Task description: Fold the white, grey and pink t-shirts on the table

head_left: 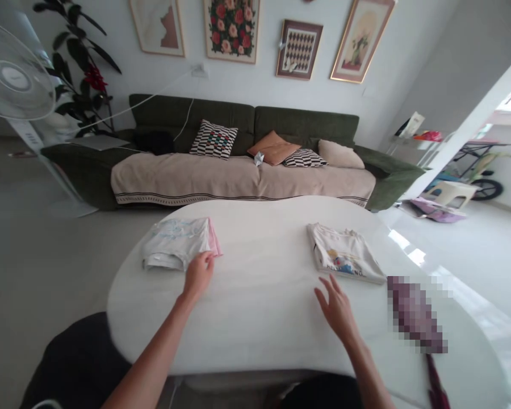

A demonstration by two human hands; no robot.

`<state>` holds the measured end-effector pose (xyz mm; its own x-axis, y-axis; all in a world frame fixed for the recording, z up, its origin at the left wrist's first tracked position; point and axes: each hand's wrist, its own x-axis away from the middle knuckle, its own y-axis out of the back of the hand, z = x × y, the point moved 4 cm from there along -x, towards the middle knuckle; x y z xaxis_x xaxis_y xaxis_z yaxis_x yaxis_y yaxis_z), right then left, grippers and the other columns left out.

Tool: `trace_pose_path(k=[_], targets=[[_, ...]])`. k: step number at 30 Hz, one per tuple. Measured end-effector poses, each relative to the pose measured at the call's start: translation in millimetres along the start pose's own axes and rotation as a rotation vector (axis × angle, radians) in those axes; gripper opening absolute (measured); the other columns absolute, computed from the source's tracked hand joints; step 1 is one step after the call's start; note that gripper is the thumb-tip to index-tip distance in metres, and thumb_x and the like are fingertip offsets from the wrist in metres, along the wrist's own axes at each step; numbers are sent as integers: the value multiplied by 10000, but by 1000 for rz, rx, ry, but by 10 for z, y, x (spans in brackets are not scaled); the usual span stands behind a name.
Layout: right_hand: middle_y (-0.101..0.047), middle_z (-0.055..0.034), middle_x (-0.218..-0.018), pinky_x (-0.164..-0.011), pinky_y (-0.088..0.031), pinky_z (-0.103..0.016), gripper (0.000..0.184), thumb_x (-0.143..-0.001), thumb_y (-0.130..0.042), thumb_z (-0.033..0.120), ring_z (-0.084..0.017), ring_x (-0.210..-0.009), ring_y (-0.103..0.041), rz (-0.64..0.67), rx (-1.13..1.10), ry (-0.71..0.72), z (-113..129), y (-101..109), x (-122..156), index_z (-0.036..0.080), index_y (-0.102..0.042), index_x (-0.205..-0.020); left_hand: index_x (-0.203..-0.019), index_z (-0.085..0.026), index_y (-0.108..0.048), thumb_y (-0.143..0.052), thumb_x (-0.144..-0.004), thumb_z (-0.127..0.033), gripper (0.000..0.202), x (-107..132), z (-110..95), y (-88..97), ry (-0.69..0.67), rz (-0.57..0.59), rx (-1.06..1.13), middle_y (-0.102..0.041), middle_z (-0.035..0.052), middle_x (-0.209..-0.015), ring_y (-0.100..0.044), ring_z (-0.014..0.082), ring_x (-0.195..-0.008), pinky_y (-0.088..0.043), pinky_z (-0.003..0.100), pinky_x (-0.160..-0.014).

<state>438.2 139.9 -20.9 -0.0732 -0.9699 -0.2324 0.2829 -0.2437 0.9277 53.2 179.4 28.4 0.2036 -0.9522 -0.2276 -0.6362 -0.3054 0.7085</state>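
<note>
On the left of the white table (255,318) lies a small stack of folded clothes (172,241), white with a pale blue print on top and a pink cloth (214,236) showing at its right side. My left hand (199,274) is at the stack's near right corner, its fingers curled together on the fabric edge. A folded white T-shirt (344,253) with a coloured cartoon print and lettering lies on the table's right. Just in front of its near edge hovers my right hand (336,307), fingers apart and holding nothing.
A blurred-out maroon item (415,312) lies on the table's right end. Behind stands a green sofa (306,122) with a beige cover and several cushions. A white fan (17,79) is at the left; a white stool (451,194) is at the right.
</note>
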Motion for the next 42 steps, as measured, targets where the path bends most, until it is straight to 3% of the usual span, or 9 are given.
trace_pose_path(k=[5,10,14,18,22,25,31,38,42], targets=[[-342,-125,-1368,-1005,-274,-432,469,-852,-304,346,-243,-1291,-237,71,-2,-4,559,-222,651,145,-423,-1259,-1049,-132,-593,-524,-697,-182,362,12,473,388,44,-118,-335,-552,138,-1107,-464,307,-1039,-340,423,-875],[-306,-116,-1390,-1025,-236,-431,479,-853,-297,330,-213,-1314,-169,103,-12,-60,622,-201,711,140,-394,-1282,-868,-157,-650,-506,-733,-213,206,-88,453,426,47,-128,-427,-622,109,-924,-541,283,-885,-350,404,-794],[-296,-125,-1394,-1030,-219,-442,465,-846,-328,305,-222,-1315,-162,122,-58,-73,598,-145,675,140,-402,-1274,-954,-153,-589,-346,-846,-266,288,-326,96,777,54,-266,-393,-613,108,-917,-556,237,-849,-359,331,-746],[-291,-147,-1390,-1021,-242,-446,536,-806,-431,302,-240,-1304,-200,86,-288,-58,918,126,609,153,-333,-1312,-928,-160,-519,-271,-887,-302,288,-216,-763,1173,-162,-490,-87,-599,66,-829,-548,182,-790,-350,251,-677],[-288,-101,-1393,-945,-372,-361,779,-731,-569,337,-213,-1210,-381,42,-766,192,1637,625,566,244,-141,-1375,-758,-186,-485,-293,-890,-334,276,402,-1673,920,-504,99,168,-516,-26,-627,-473,107,-572,-324,202,-569],[-495,-94,-1207,-824,-443,-303,570,-712,-561,275,-201,-1032,-513,42,-960,251,1966,859,604,204,-385,-1250,-734,-185,-482,-387,-858,-350,227,910,-1930,641,-607,470,296,-515,-41,-632,-479,94,-595,-334,188,-571],[-560,21,-655,-575,-411,-195,112,-674,-501,181,-119,-637,-509,45,-936,190,1879,1025,664,142,-569,-754,-975,-213,-510,-689,-644,-336,396,1142,-1668,581,-548,459,389,-557,2,-904,-529,149,-834,-422,245,-749],[-517,7,-537,-456,-361,-202,279,-748,-496,382,-109,-513,-465,-350,-1220,-252,1723,1320,713,138,-565,-632,-1364,-208,-177,-694,-605,-253,919,1624,-1225,218,-465,272,289,-293,127,-1378,-290,285,-1254,-304,447,-1010],[-603,-28,-677,-556,-429,-240,328,-765,-463,425,-146,-636,-549,-432,-1377,-286,1759,1518,767,151,-628,-838,-1334,-223,-277,-507,-723,-121,661,1714,-1037,145,-458,188,300,-361,89,-1350,-349,223,-1233,-321,389,-1007]])
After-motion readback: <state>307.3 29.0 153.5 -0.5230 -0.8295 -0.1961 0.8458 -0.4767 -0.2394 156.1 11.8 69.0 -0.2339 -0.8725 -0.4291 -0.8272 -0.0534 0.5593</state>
